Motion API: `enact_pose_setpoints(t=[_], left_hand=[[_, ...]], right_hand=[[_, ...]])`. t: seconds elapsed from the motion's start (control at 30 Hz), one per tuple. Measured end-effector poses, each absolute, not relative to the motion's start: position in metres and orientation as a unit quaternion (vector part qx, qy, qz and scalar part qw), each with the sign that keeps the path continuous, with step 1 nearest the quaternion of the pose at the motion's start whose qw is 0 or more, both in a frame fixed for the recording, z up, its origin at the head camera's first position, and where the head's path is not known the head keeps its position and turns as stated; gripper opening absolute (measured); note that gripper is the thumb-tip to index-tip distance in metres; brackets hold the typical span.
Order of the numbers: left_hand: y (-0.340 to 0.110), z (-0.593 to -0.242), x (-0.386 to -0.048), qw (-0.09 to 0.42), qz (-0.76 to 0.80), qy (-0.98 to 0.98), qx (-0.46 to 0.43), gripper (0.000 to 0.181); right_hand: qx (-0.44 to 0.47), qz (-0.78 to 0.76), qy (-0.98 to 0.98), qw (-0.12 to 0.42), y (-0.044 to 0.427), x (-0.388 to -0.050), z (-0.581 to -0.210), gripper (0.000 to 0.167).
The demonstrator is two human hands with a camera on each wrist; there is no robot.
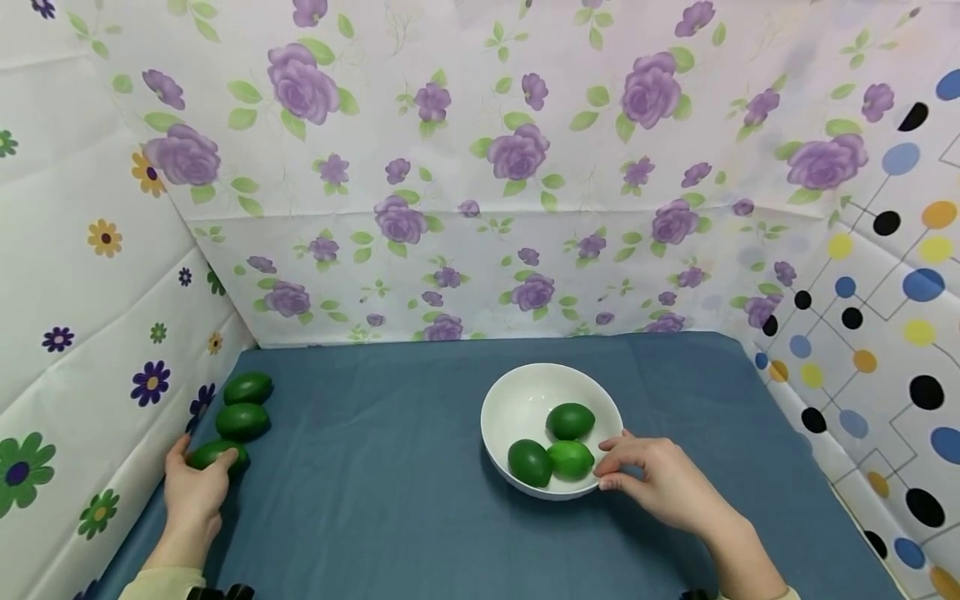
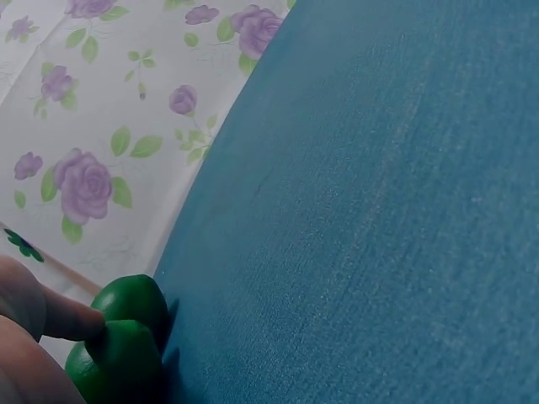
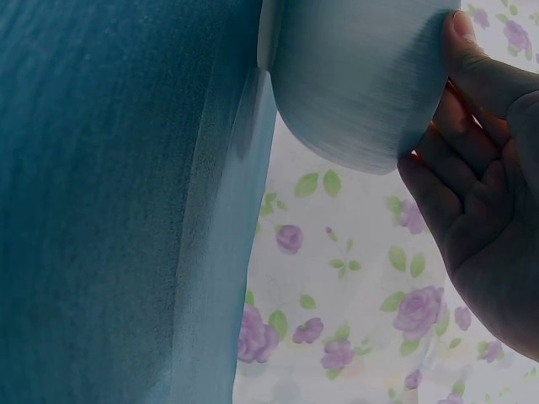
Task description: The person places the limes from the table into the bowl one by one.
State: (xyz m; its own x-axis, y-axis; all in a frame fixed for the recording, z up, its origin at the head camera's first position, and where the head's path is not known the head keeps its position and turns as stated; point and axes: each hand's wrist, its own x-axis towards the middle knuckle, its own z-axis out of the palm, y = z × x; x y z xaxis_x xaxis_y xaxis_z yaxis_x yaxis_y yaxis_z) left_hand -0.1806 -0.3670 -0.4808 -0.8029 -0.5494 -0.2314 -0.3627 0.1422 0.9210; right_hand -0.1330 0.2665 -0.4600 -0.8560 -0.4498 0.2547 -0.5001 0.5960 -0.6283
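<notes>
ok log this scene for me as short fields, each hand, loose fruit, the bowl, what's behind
left hand: holds a green fruit
loose fruit: two green ones lined up beyond it, near the left edge of the table
right hand: fingers on the right side of the bowl
bowl: white, open side up
in bowl: three green fruits, front right one brightest
behind: purple-flowered sheet

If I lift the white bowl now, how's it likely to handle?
The white bowl will probably keep its shape: its rim looks evenly round. It may tilt if lifted this way, since the right hand holds it at one side only. If it tilts, the three green fruits inside could roll, being rounded.
</notes>
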Motion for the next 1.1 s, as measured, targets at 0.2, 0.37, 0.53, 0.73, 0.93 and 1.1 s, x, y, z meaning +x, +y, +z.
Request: enact_pose_setpoints(t=[0.2, 0.37, 0.53, 0.73, 0.93, 1.1], left_hand=[[-0.368, -0.480, -0.182, 0.090, -0.577, -0.746, 0.320, 0.090], [-0.368, -0.479, -0.180, 0.094, -0.586, -0.734, 0.330, 0.091], [-0.367, -0.478, -0.177, 0.097, -0.590, -0.725, 0.343, 0.091], [-0.364, -0.475, -0.176, 0.105, -0.598, -0.712, 0.354, 0.092], [-0.359, -0.470, -0.173, 0.117, -0.609, -0.701, 0.351, 0.092], [-0.354, -0.467, -0.170, 0.127, -0.616, -0.695, 0.350, 0.090]], right_hand=[[0.269, 0.360, -0.892, 0.040, 0.266, -0.134, -0.459, 0.013], [0.270, 0.358, -0.893, 0.044, 0.265, -0.134, -0.459, 0.015], [0.266, 0.356, -0.895, 0.040, 0.265, -0.133, -0.459, 0.016], [0.263, 0.352, -0.897, 0.043, 0.266, -0.133, -0.459, 0.015], [0.262, 0.351, -0.898, 0.043, 0.266, -0.133, -0.459, 0.014], [0.262, 0.352, -0.897, 0.042, 0.265, -0.133, -0.459, 0.014]])
